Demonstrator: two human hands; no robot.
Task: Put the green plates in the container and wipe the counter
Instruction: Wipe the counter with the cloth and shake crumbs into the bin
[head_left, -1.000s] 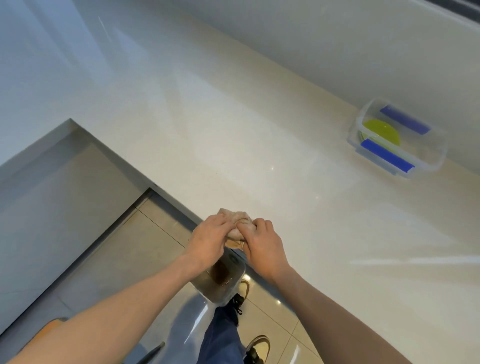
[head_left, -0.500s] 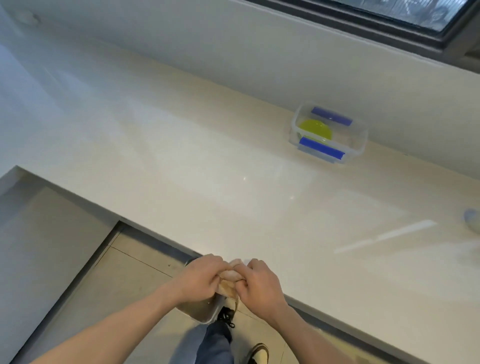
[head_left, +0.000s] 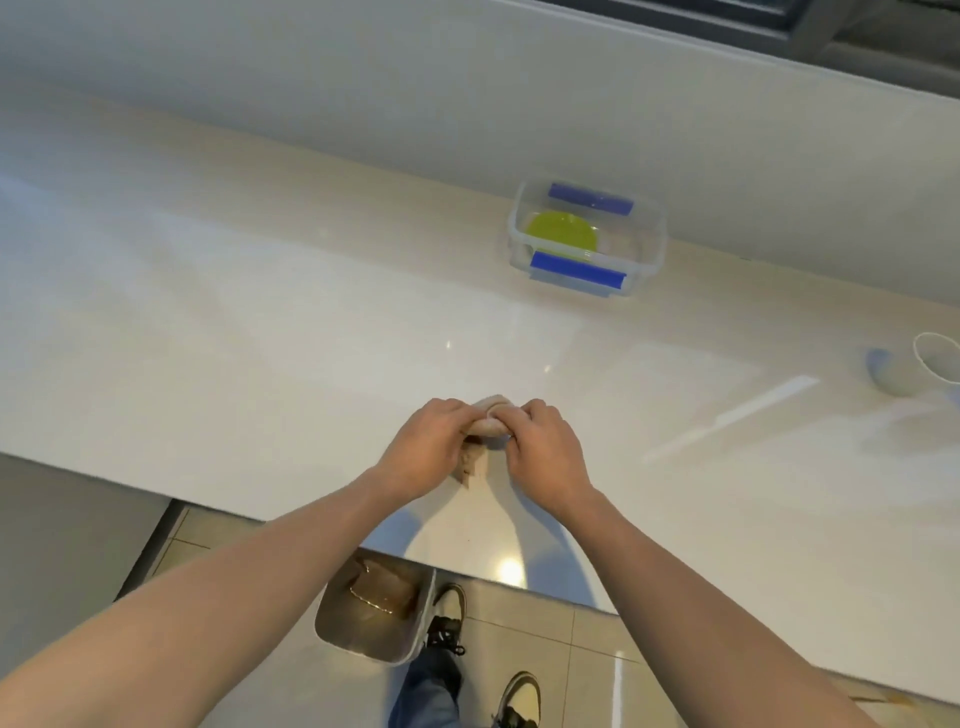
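Below the hands, a metal bin (head_left: 371, 613) w/ brownish liquid sits on the floor. The damp beige cloth (head_left: 485, 423), wrung over it a sec ago, is now brought above the tabletop (head_left: 234, 353), bunched between left hand (head_left: 423, 449) & right hand (head_left: 545, 449), both gripping it; wiping seems next. Far right of them, green plates (head_left: 561, 234) lie in the clear, blue-clipped container (head_left: 652, 244).

We see a white wall (head_left: 363, 78) behind the glossy worktop, and a dark window frame (head_left: 727, 15) at the top right. The floor (head_left: 545, 639) has pale shiny tiles with thin dark joints. A grey cabinet side (head_left: 62, 530) stands at the left. Light reflects as bright spots.
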